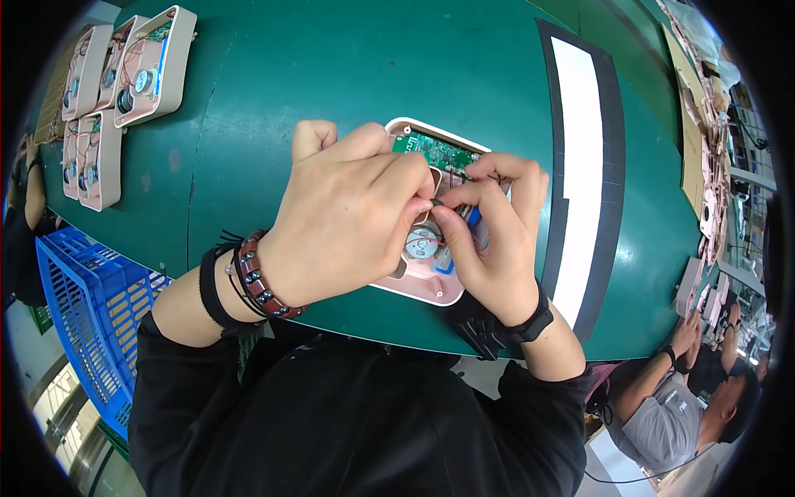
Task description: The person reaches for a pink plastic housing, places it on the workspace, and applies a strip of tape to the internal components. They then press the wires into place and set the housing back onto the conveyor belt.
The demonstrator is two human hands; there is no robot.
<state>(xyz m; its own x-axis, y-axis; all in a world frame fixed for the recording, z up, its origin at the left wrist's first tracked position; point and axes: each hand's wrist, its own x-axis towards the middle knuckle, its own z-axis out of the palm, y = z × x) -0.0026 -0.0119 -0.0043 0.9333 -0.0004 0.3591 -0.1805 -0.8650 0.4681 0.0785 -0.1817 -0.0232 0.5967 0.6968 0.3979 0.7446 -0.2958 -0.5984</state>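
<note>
A pale pink plastic housing (440, 291) lies open on the green table in front of me. Inside it are a green circuit board (435, 149) at the far end, a round silver motor (422, 242) and a blue part at the right. My left hand (348, 199) reaches over the housing's left side, thumb and index finger pinched. My right hand (501, 236) pinches from the right. The fingertips of both hands meet above the motor around a small dark piece (436, 204), mostly covered and too small to name. Thin wires run beside the right fingers.
Several similar housings (156, 74) with motors and wires stand at the far left. A blue plastic crate (91, 306) is at the table's left edge. A white strip on a black mat (580, 166) lies to the right. Another person (671, 414) works at the far right beside more pink parts.
</note>
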